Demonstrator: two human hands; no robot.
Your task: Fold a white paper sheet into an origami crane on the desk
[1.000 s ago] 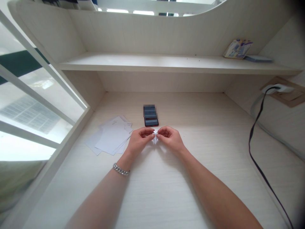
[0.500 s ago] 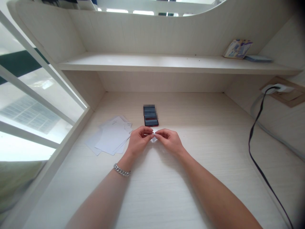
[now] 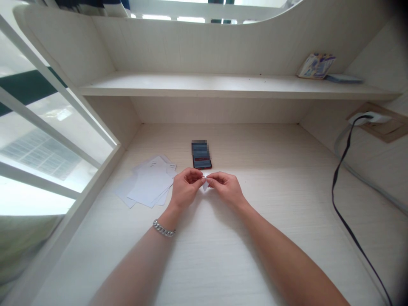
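Between my two hands, low over the desk, is a small folded piece of white paper [image 3: 205,185], its pointed lower end showing below the fingertips. My left hand [image 3: 186,185], with a silver chain bracelet on the wrist, pinches its left side. Opposite it, my right hand [image 3: 227,187] pinches the right side between thumb and fingers. Most of the paper is hidden by the fingers. Just beyond the hands a phone [image 3: 201,155] lies flat with its screen lit. Loose white sheets [image 3: 148,182] overlap in a pile left of my left hand.
A shelf [image 3: 197,80] runs across the back, bearing a colourful packet [image 3: 316,66] and a flat bluish item [image 3: 343,79] at its right. From the wall socket [image 3: 376,121] a black cable [image 3: 338,187] drops along the right side. White rails [image 3: 47,127] border the left.
The piece of paper has tilted slightly, and its pointed end shows more plainly below my fingers. Both hands keep their pinch in nearly the same place.
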